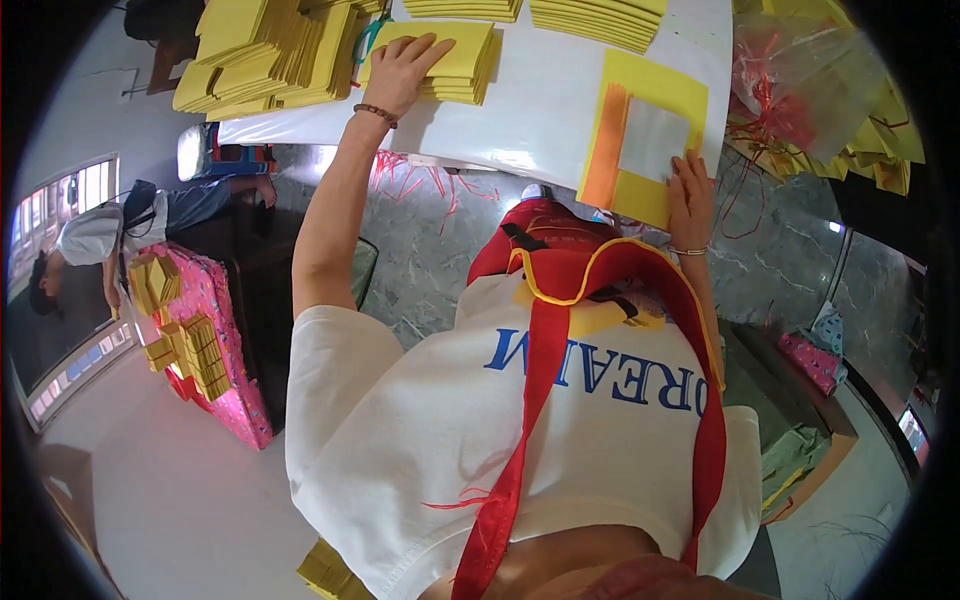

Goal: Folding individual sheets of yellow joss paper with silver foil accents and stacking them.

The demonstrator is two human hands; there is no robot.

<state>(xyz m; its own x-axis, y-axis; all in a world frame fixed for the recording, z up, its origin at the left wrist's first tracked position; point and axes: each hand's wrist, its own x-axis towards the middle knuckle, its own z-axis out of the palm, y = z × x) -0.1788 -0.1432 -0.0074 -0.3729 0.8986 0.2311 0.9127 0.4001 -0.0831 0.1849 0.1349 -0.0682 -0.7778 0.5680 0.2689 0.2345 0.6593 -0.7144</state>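
Note:
My left hand (405,68) lies with its fingers stretched out on a stack of folded yellow paper (462,65) on the white-covered table (545,110). A teal loop (366,42), perhaps a scissors handle, shows beside that hand. At the table's right end, my right hand (690,205) rests its extended fingers on the near right edge of a yellow sheet (640,200). An orange strip (608,140) and a silver-grey square (653,138) lie on this sheet. The right thumb is mostly hidden.
More yellow paper stacks (270,60) crowd the table's left, with others (600,20) along the far side. Red strings (420,180) hang below its near edge. A clear plastic bag (800,90) and yellow bundles stand right. Another person (130,220) is at a pink-covered table (235,370).

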